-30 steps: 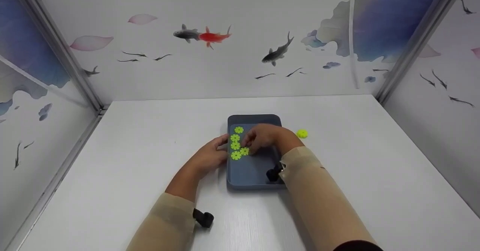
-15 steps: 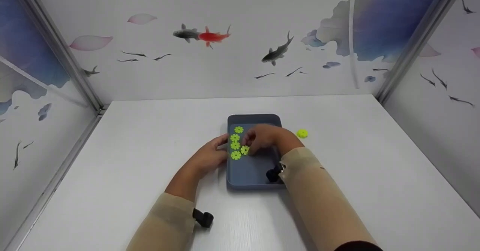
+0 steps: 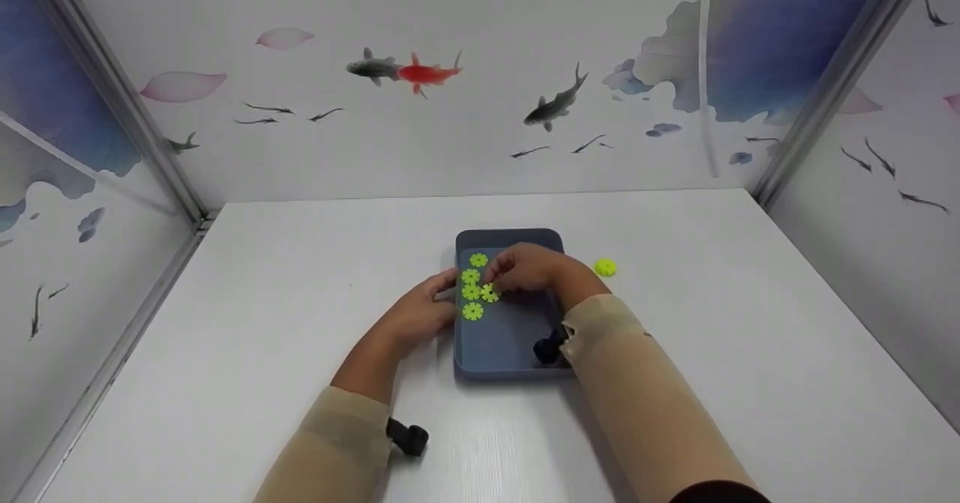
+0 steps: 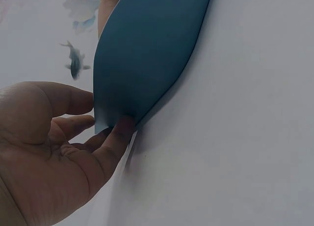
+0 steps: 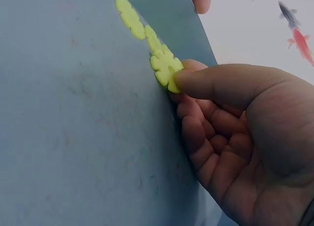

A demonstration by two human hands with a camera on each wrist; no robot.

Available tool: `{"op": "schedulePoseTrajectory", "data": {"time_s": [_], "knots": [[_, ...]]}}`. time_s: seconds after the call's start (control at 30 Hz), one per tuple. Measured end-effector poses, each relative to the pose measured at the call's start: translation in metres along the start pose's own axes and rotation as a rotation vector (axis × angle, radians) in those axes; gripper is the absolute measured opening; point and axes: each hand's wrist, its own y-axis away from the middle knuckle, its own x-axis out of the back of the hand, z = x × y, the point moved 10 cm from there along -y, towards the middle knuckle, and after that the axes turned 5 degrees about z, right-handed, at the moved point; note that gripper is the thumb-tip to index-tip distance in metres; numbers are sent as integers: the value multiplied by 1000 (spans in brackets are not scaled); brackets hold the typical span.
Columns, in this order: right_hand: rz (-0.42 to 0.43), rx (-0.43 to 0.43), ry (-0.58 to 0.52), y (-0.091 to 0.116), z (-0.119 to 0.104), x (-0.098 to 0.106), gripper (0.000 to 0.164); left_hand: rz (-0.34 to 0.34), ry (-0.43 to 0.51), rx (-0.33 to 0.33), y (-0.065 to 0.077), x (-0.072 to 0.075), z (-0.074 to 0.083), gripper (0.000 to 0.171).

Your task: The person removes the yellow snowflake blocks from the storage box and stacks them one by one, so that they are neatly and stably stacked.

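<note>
A person's right hand [image 3: 529, 269] pinches one flower-shaped yellow disc [image 3: 490, 293] by its edge, between thumb and fingertip, inside a blue-grey tray [image 3: 510, 345]. Left of the pinch, four matching discs [image 3: 472, 311] lie in an uneven column; beyond the right wrist, one yellow piece [image 3: 605, 267] sits outside on the white table [image 3: 300, 323]. The work looks well along: four discs laid, one in hand, the outside piece not yet brought in. The left hand [image 3: 416, 315], fingers loosely extended, touches the tray's left side.

Only the head view shows the outside piece. The right wrist view reveals the thumb over the disc, though whether it overlaps its neighbour is unclear. The left wrist view alone shows a fingertip against the tray's outer wall [image 4: 142, 59].
</note>
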Motion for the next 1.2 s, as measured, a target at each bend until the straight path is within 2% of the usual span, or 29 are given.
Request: {"op": "schedulePoseTrajectory", "data": {"time_s": [0.13, 0.27, 0.37, 0.43, 0.53, 0.63, 0.77, 0.87, 1.03, 1.2], "knots": [[36, -25, -57, 0, 2, 4, 21, 0, -6, 1, 0, 0, -1, 79], [92, -38, -126, 2, 3, 10, 18, -17, 44, 14, 0, -3, 0, 79], [115, -42, -143, 2, 3, 13, 17, -30, 77, 27, 0, -5, 1, 79], [131, -39, -140, 2, 1, 16, 19, -26, 66, 29, 0, -4, 0, 79], [197, -4, -130, 3, -4, 26, 21, -17, 50, 33, -1, -3, -1, 79], [299, 39, -159, 7, -10, 42, 23, -5, 38, 39, -1, -2, -2, 79], [419, 74, -268, 19, -13, 65, 22, 3, 41, 44, 0, -1, -2, 78], [478, 72, -377, 30, -7, 80, 22, 2, 45, 44, 0, -1, -2, 78], [533, 52, -563, 47, 9, 94, 25, 4, 43, 38, 0, -1, -2, 78], [558, 54, -660, 62, 25, 101, 28, -4, 54, 27, -1, -2, -2, 79]]}}
